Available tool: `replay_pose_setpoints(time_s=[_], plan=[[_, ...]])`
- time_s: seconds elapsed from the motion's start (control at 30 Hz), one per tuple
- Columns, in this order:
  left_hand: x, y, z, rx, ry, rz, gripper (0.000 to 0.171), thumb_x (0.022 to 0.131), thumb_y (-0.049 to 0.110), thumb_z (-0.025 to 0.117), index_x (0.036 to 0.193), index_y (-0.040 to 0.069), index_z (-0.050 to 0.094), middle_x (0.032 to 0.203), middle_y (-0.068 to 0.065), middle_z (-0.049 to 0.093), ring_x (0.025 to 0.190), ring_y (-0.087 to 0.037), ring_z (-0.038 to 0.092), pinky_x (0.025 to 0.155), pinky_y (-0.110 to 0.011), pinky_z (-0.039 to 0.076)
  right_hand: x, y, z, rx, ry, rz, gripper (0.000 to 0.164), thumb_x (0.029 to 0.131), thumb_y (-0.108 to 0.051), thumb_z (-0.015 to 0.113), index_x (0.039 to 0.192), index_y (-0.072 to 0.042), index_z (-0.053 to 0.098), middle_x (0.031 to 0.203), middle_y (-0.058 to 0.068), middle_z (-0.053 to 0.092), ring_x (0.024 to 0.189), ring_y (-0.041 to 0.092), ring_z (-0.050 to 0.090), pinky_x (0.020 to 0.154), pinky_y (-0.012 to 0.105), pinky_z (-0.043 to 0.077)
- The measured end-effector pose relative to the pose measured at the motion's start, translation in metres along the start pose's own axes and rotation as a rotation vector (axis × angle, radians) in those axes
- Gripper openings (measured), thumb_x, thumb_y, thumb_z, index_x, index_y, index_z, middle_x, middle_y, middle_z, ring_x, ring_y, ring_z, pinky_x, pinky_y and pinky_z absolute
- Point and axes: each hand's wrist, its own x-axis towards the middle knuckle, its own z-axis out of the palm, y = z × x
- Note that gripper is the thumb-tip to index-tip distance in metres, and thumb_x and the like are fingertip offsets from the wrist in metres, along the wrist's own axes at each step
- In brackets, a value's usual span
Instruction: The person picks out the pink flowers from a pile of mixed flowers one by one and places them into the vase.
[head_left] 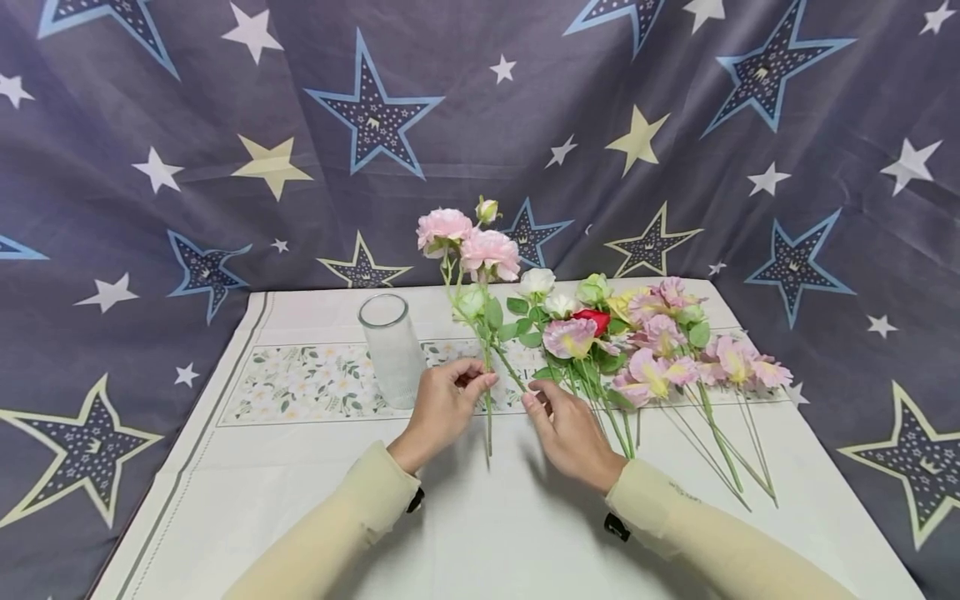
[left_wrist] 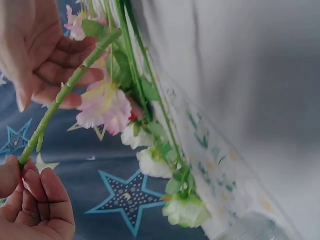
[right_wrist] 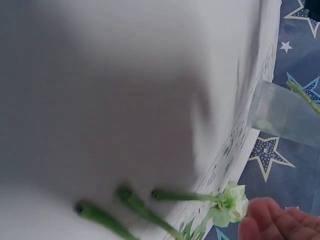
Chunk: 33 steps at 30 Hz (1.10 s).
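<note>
At centre frame, your left hand (head_left: 447, 396) is pinching green-stemmed, ruffled pink flowers (head_left: 490, 252) while your right hand (head_left: 573, 440), relaxed and empty, is hovering, a narrow grip possibly letting top-heavy blooms tip against the clear, cylindrical glass vase (head_left: 393, 358).

Glass vase (head_left: 393, 358): one | hands (head_left: 444, 402): two | pink blooms (head_left: 490, 253): two | raised bud (head_left: 487, 210): one | red bloom (head_left: 594, 320): one | white blooms (head_left: 537, 282): two | lilac-pink blooms (head_left: 648, 373): several, overlapping
</note>
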Motion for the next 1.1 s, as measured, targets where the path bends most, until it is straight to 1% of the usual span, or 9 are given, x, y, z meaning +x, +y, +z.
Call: replay_pose_setpoints(time_s=[0.07,0.17,0.3,0.53,0.73,0.9,1.1], plan=[[0.002,0.002,-0.004,0.002,0.009,0.021,0.007,0.088,0.006,0.079,0.084,0.006,0.074,0.075,-0.005,0.07,0.067,-0.013,0.061,0.061,-0.025,0.051,0.0,0.001,-0.002,-0.014,-0.003,0.007,0.044,0.11,-0.037,0.046,0.134,-0.004,0.061,0.109,0.011,0.072,0.096,0.025,0.069,0.082,0.044,0.057],[0.005,0.006,-0.009,0.01,0.018,0.037,0.006,0.089,0.005,0.079,0.085,0.006,0.075,0.076,-0.005,0.071,0.066,-0.013,0.062,0.06,-0.025,0.051,0.0,0.004,-0.006,-0.032,-0.004,0.007,0.045,0.11,-0.038,0.046,0.135,-0.003,0.06,0.115,0.015,0.071,0.102,0.03,0.069,0.087,0.047,0.056],[0.009,0.01,-0.015,0.028,0.029,0.058,0.007,0.09,0.007,0.078,0.085,0.006,0.075,0.076,-0.002,0.071,0.066,-0.012,0.061,0.061,-0.025,0.051,0.0,0.007,-0.011,-0.052,0.0,-0.004,0.047,0.11,-0.04,0.046,0.137,-0.003,0.059,0.12,0.017,0.069,0.106,0.033,0.067,0.089,0.05,0.055],[0.016,0.018,-0.027,0.054,0.063,0.142,0.007,0.09,0.007,0.079,0.086,0.005,0.074,0.075,-0.002,0.07,0.066,-0.013,0.061,0.061,-0.026,0.051,-0.002,0.012,-0.018,-0.099,0.023,-0.047,0.048,0.109,-0.039,0.048,0.136,-0.001,0.06,0.127,0.019,0.067,0.114,0.036,0.065,0.098,0.054,0.052],[0.021,0.025,-0.037,0.071,0.09,0.168,0.007,0.089,0.007,0.079,0.085,0.005,0.074,0.076,-0.003,0.07,0.067,-0.013,0.063,0.061,-0.026,0.05,-0.004,0.016,-0.021,-0.115,0.029,-0.053,0.047,0.109,-0.039,0.048,0.136,-0.002,0.06,0.127,0.018,0.067,0.114,0.035,0.064,0.097,0.054,0.052],[0.026,0.031,-0.049,0.085,0.117,0.195,0.007,0.089,0.006,0.079,0.086,0.003,0.074,0.076,-0.005,0.07,0.066,-0.014,0.062,0.06,-0.026,0.049,-0.007,0.019,-0.021,-0.134,0.027,-0.061,0.049,0.108,-0.038,0.05,0.138,0.0,0.058,0.132,0.019,0.065,0.119,0.038,0.062,0.101,0.056,0.049],[0.034,0.038,-0.064,0.122,0.157,0.21,0.006,0.089,0.005,0.079,0.085,0.002,0.075,0.076,-0.006,0.072,0.067,-0.016,0.063,0.062,-0.019,0.047,-0.009,0.022,-0.021,-0.156,0.027,-0.078,0.05,0.107,-0.038,0.052,0.14,-0.001,0.057,0.137,0.019,0.063,0.124,0.04,0.059,0.106,0.058,0.044]])
